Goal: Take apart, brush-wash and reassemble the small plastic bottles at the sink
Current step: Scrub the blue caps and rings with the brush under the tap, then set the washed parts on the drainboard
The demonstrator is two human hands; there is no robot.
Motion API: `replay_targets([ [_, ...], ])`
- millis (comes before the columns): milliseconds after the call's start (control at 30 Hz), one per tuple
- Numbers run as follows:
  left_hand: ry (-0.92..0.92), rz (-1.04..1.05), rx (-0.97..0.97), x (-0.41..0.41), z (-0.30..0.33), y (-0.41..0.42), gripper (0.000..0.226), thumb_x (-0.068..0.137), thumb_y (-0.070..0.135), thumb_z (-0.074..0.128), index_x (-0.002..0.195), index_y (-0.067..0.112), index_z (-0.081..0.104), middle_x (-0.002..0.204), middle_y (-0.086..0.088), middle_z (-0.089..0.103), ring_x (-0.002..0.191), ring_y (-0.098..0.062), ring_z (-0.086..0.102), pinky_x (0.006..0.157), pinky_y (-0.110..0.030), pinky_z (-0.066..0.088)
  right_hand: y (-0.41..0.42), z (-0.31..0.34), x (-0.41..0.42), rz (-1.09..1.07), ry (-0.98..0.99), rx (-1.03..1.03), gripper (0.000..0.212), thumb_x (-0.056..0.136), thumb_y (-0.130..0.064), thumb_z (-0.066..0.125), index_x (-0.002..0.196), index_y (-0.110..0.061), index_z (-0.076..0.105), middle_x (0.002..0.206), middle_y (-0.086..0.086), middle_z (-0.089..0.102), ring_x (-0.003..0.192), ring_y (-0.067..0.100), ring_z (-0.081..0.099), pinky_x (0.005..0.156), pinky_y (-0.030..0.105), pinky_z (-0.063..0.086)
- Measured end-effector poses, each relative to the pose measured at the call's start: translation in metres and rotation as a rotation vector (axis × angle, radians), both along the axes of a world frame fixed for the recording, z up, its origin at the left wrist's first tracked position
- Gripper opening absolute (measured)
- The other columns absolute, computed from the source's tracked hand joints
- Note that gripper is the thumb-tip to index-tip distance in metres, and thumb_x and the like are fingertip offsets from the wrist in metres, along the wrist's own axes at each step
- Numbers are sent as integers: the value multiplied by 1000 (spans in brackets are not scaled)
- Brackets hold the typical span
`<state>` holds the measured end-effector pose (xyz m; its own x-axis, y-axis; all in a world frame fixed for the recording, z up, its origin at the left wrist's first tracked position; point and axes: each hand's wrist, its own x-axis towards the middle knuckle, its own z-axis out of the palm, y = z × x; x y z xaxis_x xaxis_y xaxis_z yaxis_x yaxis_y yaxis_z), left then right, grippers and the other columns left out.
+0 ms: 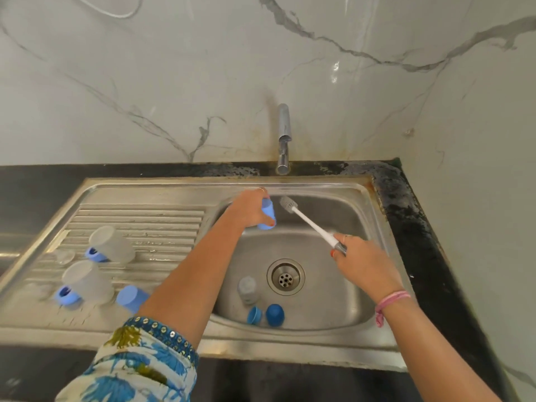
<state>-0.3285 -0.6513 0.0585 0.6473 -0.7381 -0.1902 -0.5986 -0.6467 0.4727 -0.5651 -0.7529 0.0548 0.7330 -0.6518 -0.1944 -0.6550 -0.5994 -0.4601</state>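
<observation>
2 small bottles point(111, 245) lie on their sides on the ribbed drainboard point(162, 219), each with a blue ring-like fitting at its mouth — these look put back together, though whether they have been washed I cannot tell. A loose light-blue cup-shaped part point(132, 297) lies just beside the nearer one, partly hidden behind the left forearm.

Inside the sink basin point(348, 216), near the drain point(285, 277), sit 3 loose pieces: a greyish translucent bottle body point(248, 288), a light-blue fitting point(254, 314) and a dark-blue rounded cap point(275, 314). By my reading that bottle is taken apart and waiting for the brush or for reassembly.

The left hand point(251, 211) grips a light-blue plastic piece point(268, 214) at the back of the basin, below the tap point(283, 140); fingers and thumb curl round it. The right hand point(361, 261) holds the bottle brush point(307, 220) by the handle's end, fingers pinched on it, bristle head just beside the blue piece but apart from it.

No water is visibly running. So the job seems roughly midway — scrubbing this piece, washing the 3 in the basin, and assembling them remain.
</observation>
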Motion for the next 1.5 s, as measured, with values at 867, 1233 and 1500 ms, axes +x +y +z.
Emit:
replay_targets([
  [867,-113,108,381,104,5,204,43,73,10,76,113,7,62,112,-10,62,100,-27,62,73,-30,45,141,-27,97,-179,-346,572,15,93,-19,57,102,-29,64,69,7,61,49,16,44,40,24,34],
  [1233,-193,-21,560,100,-15,213,21,74,17,75,87,17,59,84,-5,58,74,-23,62,58,-27,42,168,-34,96,-308,-348,612,17,96,-17,56,111,-25,60,73,9,59,49,14,39,38,21,33],
  [1500,-130,-18,624,98,-9,202,46,75,42,79,106,14,59,90,-1,54,91,-23,62,68,-31,46,163,-36,89,-320,-353,593,15,95,-17,55,105,-27,59,72,11,57,49,13,38,40,24,32],
])
